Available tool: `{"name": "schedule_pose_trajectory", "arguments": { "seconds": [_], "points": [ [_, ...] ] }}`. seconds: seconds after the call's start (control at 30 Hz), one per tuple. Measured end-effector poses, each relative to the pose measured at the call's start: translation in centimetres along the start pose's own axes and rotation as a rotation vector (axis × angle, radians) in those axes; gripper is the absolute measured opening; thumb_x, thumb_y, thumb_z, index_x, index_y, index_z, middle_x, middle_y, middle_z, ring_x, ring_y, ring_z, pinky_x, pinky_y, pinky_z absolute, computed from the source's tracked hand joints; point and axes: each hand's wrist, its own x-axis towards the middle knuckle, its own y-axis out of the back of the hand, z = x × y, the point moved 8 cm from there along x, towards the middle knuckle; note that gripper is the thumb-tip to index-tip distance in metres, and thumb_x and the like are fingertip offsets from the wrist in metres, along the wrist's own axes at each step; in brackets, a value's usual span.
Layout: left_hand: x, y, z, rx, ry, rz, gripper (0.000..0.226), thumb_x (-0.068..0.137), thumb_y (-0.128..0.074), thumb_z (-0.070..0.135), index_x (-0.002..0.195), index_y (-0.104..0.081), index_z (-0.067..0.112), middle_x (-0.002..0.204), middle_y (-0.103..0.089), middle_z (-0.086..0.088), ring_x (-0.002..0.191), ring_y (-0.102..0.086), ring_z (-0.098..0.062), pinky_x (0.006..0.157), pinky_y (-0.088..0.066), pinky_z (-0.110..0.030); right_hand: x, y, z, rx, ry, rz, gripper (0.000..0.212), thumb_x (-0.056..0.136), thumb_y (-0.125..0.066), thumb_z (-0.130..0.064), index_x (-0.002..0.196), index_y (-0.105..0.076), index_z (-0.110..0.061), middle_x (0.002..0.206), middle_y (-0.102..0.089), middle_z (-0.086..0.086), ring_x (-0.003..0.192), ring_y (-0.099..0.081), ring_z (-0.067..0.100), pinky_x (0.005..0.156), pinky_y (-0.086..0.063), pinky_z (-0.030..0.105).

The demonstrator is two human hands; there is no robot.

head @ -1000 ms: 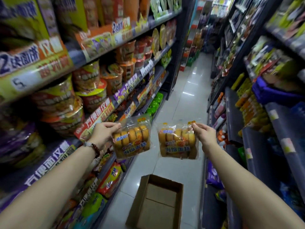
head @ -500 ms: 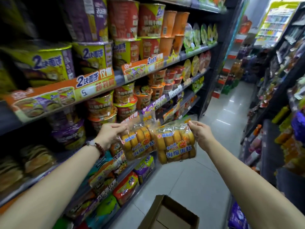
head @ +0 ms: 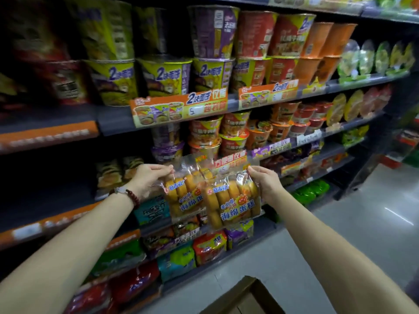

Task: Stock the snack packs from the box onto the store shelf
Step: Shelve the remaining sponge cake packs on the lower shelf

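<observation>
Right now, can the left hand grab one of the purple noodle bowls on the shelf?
Probably not yet. The left hand already pinches a sponge cake pack, so its fingers are busy. The purple noodle bowls sit just above it, with nothing else between.

I see tall yellow-green paper noodle cups (head: 115, 81) ranged beside red-and-yellow noodle cups (head: 254, 32) and plain orange cups (head: 326, 41). An orange printed price strip (head: 179, 109) is clipped below them. Under the strip sit short red-lidded noodle bowls (head: 233, 132). Flat foil noodle bags, red (head: 209, 247) and teal (head: 176, 261), stand at the lowest level. Grey glossy floor tiles (head: 362, 223) lie to the right.
</observation>
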Motion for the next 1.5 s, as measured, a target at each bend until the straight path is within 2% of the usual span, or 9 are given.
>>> {"name": "schedule_pose_trajectory", "arguments": {
  "seconds": [0.17, 0.27, 0.4, 0.53, 0.67, 0.8, 1.07, 1.27, 1.5],
  "points": [
    [-3.3, 5.7, -0.7, -0.008, -0.004, 0.117, 0.005, 0.085, -0.067, 0.013, 0.084, -0.071, 0.012, 0.067, -0.074, 0.003, 0.068, -0.067, -0.013, 0.064, -0.053, -0.030, -0.3, -5.8, 1.7, 0.042, -0.061, -0.109, 0.037, 0.083, -0.072, -0.018, 0.115, -0.064, 0.000, 0.107, -0.071, 0.019, 0.102, -0.068, 0.033, 0.094, -0.052, 0.050],
    [-5.3, 9.3, -1.0, 0.007, -0.002, 0.172, 0.005, 0.085, -0.067, 0.014, 0.086, -0.071, 0.011, 0.068, -0.074, 0.003, 0.075, -0.066, -0.016, 0.069, -0.050, -0.032, -0.6, -9.7, 2.8, 0.042, -0.089, -0.194, 0.020, 0.085, -0.070, -0.014, 0.100, -0.070, -0.001, 0.102, -0.072, 0.021, 0.101, -0.067, 0.038, 0.092, -0.053, 0.052],
    [-7.7, 13.6, -1.5, -0.010, 0.015, 0.237, 0.005, 0.086, -0.066, 0.014, 0.087, -0.070, 0.011, 0.070, -0.075, 0.001, 0.081, -0.066, -0.019, 0.079, -0.051, -0.038, -1.0, -14.5, 3.7, 0.038, -0.099, -0.293, 0.027, 0.085, -0.069, -0.014, 0.106, -0.068, 0.003, 0.105, -0.070, 0.026, 0.101, -0.066, 0.040, 0.092, -0.052, 0.054],
    [-10.5, 18.6, -2.1, -0.032, 0.015, 0.341, 0.006, 0.087, -0.065, 0.015, 0.085, -0.070, 0.013, 0.068, -0.074, 0.002, 0.077, -0.064, -0.017, 0.073, -0.049, -0.033, -1.8, -20.5, 4.5, -0.004, -0.116, -0.424, 0.030, 0.087, -0.068, -0.016, 0.108, -0.066, 0.004, 0.106, -0.068, 0.027, 0.098, -0.066, 0.041, 0.090, -0.052, 0.057],
    [-12.8, 24.1, -2.3, -0.038, 0.020, 0.421, 0.007, 0.087, -0.064, 0.013, 0.083, -0.070, 0.012, 0.069, -0.074, 0.000, 0.059, -0.059, -0.011, 0.060, -0.044, -0.026, -2.7, -27.0, 5.2, -0.014, -0.110, -0.489, 0.029, 0.086, -0.068, -0.015, 0.107, -0.066, 0.006, 0.103, -0.068, 0.027, 0.093, -0.066, 0.038, 0.084, -0.056, 0.049],
    [-13.3, 29.8, -2.5, -0.037, 0.036, 0.456, 0.008, 0.087, -0.065, 0.014, 0.083, -0.071, 0.012, 0.072, -0.075, 0.000, 0.082, -0.062, -0.018, 0.069, -0.047, -0.028, -3.5, -33.0, 6.1, -0.010, -0.126, -0.523, 0.025, 0.086, -0.068, -0.011, 0.105, -0.067, 0.005, 0.094, -0.070, 0.021, 0.082, -0.067, 0.032, 0.069, -0.057, 0.038],
    [-10.4, 38.0, -0.1, 0.016, -0.001, 0.391, 0.019, 0.085, -0.067, 0.016, 0.069, -0.078, 0.016, 0.075, -0.076, 0.000, 0.088, -0.064, -0.019, 0.088, -0.048, -0.040, -4.2, -42.1, 5.9, 0.077, -0.133, -0.517, 0.009, 0.086, -0.066, -0.009, 0.092, -0.068, -0.003, 0.082, -0.073, 0.014, 0.076, -0.068, 0.030, 0.070, -0.055, 0.039],
    [-6.5, 41.5, 1.3, 0.007, -0.015, 0.328, 0.006, 0.084, -0.068, 0.015, 0.089, -0.068, 0.012, 0.074, -0.076, 0.004, 0.093, -0.064, -0.017, 0.102, -0.043, -0.047, -3.2, -44.7, 5.0, 0.098, -0.063, -0.424, 0.015, 0.087, -0.068, -0.014, 0.099, -0.066, -0.006, 0.085, -0.072, 0.010, 0.078, -0.068, 0.026, 0.070, -0.055, 0.038],
    [-3.7, 41.7, 0.4, -0.009, -0.008, 0.193, 0.011, 0.084, -0.068, 0.015, 0.095, -0.069, 0.012, 0.079, -0.076, 0.002, 0.097, -0.064, -0.022, 0.083, -0.050, -0.035, -2.0, -44.5, 6.3, 0.139, -0.089, -0.308, 0.037, 0.082, -0.073, -0.018, 0.112, -0.065, 0.000, 0.091, -0.072, 0.014, 0.082, -0.069, 0.029, 0.072, -0.055, 0.041]
  ]
}}
